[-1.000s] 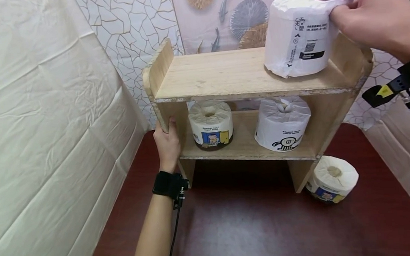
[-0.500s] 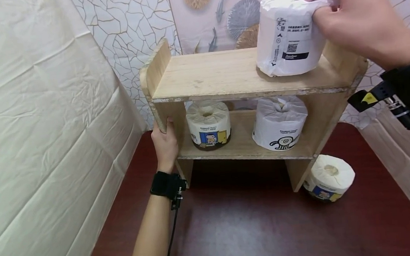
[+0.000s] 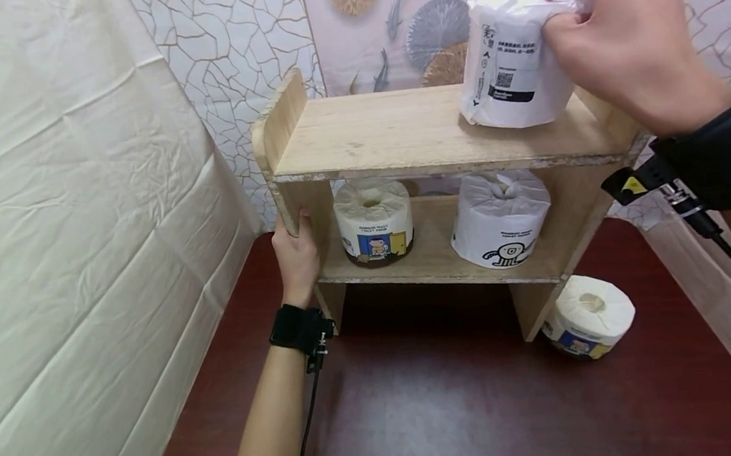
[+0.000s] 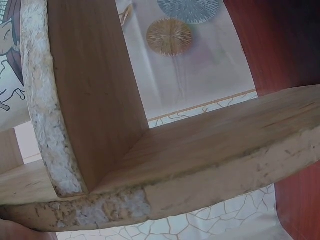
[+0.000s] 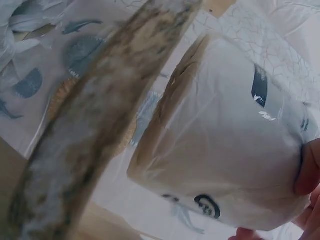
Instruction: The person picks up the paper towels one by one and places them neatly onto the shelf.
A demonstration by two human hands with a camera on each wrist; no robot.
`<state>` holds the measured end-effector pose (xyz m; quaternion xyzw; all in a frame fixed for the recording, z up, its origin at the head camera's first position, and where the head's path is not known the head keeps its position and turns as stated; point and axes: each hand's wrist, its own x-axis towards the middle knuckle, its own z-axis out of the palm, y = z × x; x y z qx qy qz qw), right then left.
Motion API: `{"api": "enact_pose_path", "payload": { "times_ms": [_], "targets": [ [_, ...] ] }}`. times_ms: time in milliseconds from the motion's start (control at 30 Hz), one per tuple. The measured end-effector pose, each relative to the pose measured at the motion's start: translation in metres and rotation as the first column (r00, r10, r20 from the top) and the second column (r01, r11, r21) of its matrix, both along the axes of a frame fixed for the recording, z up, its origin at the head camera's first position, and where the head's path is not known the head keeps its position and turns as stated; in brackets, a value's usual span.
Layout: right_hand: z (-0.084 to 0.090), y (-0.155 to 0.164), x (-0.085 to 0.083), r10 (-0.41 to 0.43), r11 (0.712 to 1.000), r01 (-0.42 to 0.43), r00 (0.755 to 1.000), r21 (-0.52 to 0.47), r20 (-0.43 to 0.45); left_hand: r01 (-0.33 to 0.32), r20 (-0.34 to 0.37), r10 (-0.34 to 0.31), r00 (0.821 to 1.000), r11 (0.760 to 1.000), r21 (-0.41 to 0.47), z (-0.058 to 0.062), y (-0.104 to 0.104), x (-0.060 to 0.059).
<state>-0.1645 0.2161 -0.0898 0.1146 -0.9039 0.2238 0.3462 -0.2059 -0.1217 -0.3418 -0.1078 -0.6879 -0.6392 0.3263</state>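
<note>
A small two-tier wooden shelf stands on a dark red table. My right hand grips a white wrapped toilet roll by its top at the right end of the upper board, tilted, its lower edge at the board. The right wrist view shows the wrapped roll close up, beside a blurred shelf edge. My left hand holds the shelf's left side panel, thumb on its front edge. The left wrist view shows only the shelf's boards.
Two wrapped rolls stand on the lower board, one with a coloured label and one with a cartoon print. Another roll lies on the table by the shelf's right leg. Cream sheeting hangs on the left, patterned wall behind.
My right hand has moved the roll slightly left along the upper board and tipped it, raising it a little. The left hand stays on the side panel.
</note>
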Motion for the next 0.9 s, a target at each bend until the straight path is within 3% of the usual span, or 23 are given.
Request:
{"api": "enact_pose_path", "payload": {
  "times_ms": [333, 467, 633, 900],
  "targets": [
    [0.0003, -0.0047, 0.0035, -0.09, 0.986, 0.086, 0.996, 0.144, 0.02, -0.047, 0.027, 0.047, 0.999, 0.999, -0.011, -0.0011, 0.0009, -0.0028],
    [-0.0018, -0.0048, 0.0025, -0.121, 0.976, 0.11, 0.992, 0.189, 0.046, -0.06, 0.0, 0.06, 0.998, 0.998, -0.019, -0.002, 0.0019, -0.0017],
    [-0.0033, -0.0085, 0.0011, -0.135, 0.974, 0.122, 0.989, 0.191, 0.056, -0.073, -0.039, 0.072, 0.997, 0.997, -0.022, -0.0024, 0.0028, -0.0005],
    [-0.0048, -0.0062, 0.002, -0.168, 0.97, 0.144, 0.98, 0.196, 0.109, -0.06, -0.027, 0.059, 0.998, 0.998, -0.019, -0.0022, 0.0024, -0.0016]
  ]
}}
